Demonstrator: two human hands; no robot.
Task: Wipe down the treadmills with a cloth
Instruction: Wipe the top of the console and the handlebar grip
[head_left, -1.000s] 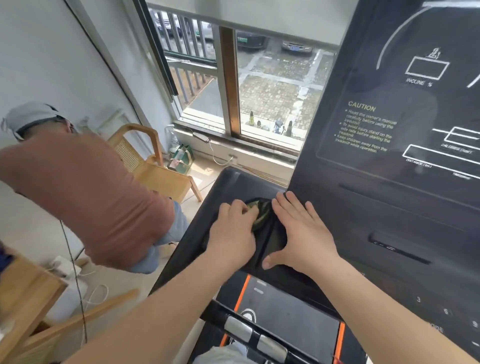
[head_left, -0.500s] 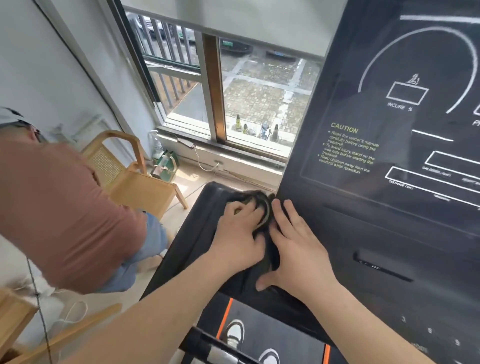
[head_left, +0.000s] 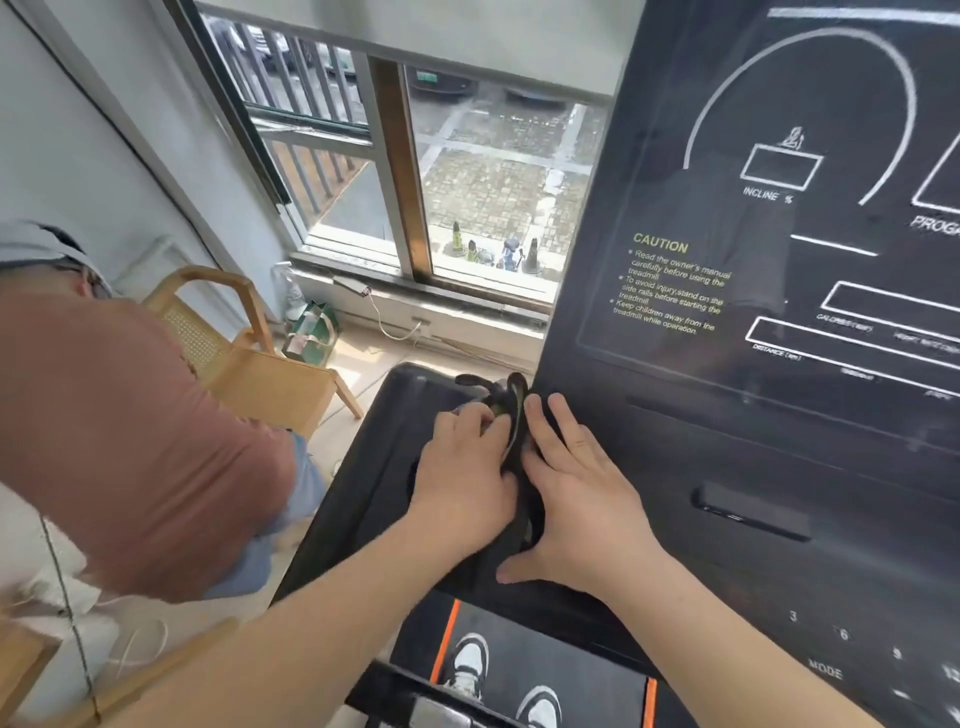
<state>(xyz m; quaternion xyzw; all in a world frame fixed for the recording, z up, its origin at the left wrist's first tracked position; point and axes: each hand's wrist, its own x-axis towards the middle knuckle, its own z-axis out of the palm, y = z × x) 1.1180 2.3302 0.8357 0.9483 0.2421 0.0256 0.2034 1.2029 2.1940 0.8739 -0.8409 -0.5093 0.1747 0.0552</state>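
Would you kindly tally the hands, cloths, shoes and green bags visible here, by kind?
Hands: 2 (left hand, right hand)
Cloth: 1
Shoes: 2
Green bag: 1
Total: 6

Layout at the treadmill's left side. The console panel (head_left: 779, 322) rises at right, with its side tray (head_left: 379, 467) at its foot, to the left. On the tray lie the left hand (head_left: 462, 483) and right hand (head_left: 576, 504), the cloth (head_left: 511, 410) bunched between them. Nearest the viewer, below the tray, is the belt (head_left: 582, 670) (two shoes (head_left: 470, 662) stand on it). Left of the treadmill a person (head_left: 130, 441) bends over; beyond them a chair (head_left: 260, 369), then a bag (head_left: 311, 332) beneath the window (head_left: 493, 182).
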